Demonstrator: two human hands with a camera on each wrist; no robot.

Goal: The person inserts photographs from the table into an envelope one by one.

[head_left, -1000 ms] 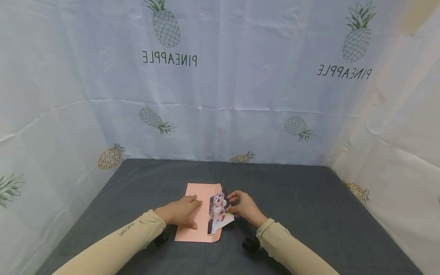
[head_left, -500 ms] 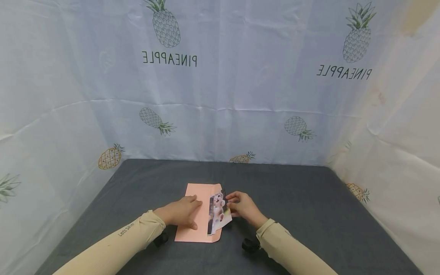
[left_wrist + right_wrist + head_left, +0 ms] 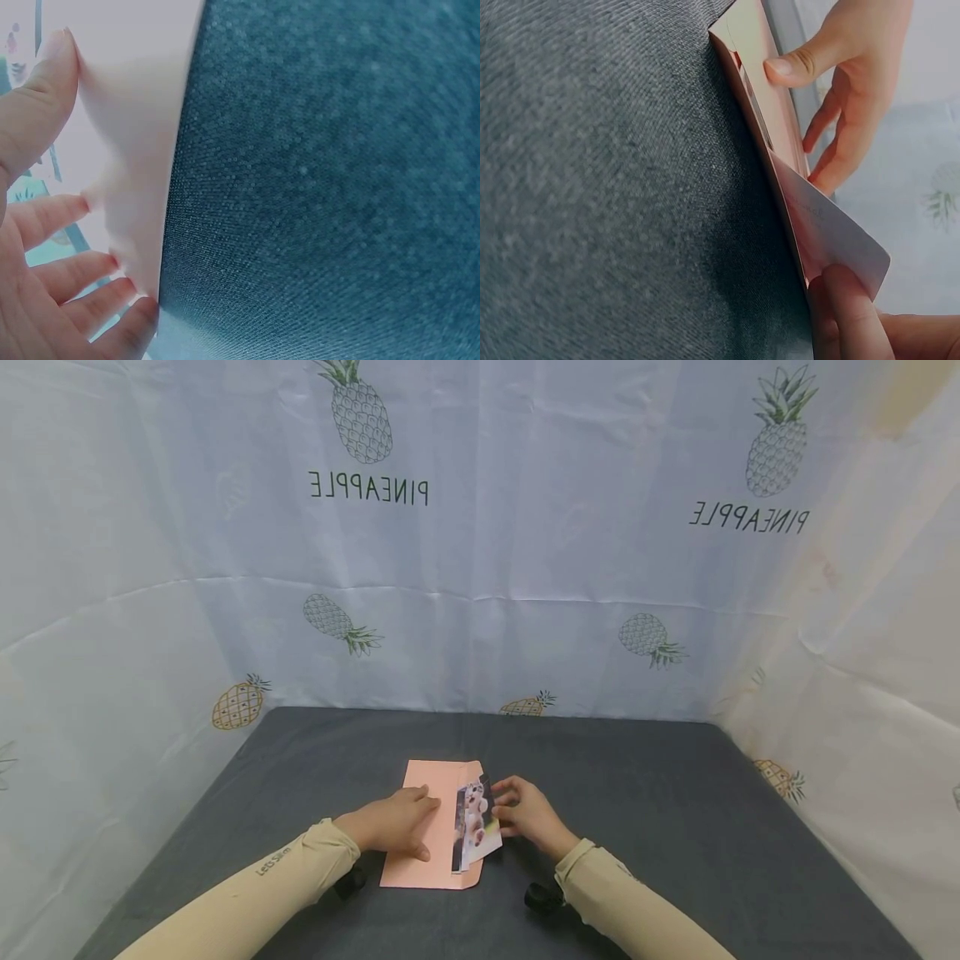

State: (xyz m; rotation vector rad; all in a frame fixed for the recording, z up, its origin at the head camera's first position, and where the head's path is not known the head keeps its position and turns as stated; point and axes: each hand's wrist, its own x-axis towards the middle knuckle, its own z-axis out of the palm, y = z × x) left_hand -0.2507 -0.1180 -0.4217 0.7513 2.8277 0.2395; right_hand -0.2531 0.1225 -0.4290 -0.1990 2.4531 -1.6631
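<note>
A pink envelope [image 3: 427, 872] lies on the dark cloth with its flap side to the right. My left hand [image 3: 390, 823] rests on it, fingers spread and pressing its face. From the envelope's right-hand opening sticks a photo card [image 3: 478, 817] with a pale plush-like figure printed on it. My right hand [image 3: 532, 816] pinches that card's right edge. In the right wrist view the card's plain back [image 3: 840, 232] tilts up out of the opening, thumb and fingers [image 3: 851, 311] at its corner. At least one other picture's edge [image 3: 458, 835] shows beneath; the inserted parts are hidden.
A dark grey cloth [image 3: 637, 810] covers the table. White curtains with pineapple prints [image 3: 480, 527] close off the back and both sides. Black devices sit under the left wrist [image 3: 350, 883] and the right wrist [image 3: 542, 898].
My right hand has shifted the photo card slightly left and turned it, so less of it sticks out past the envelope. The left hand has stayed put on the envelope.
</note>
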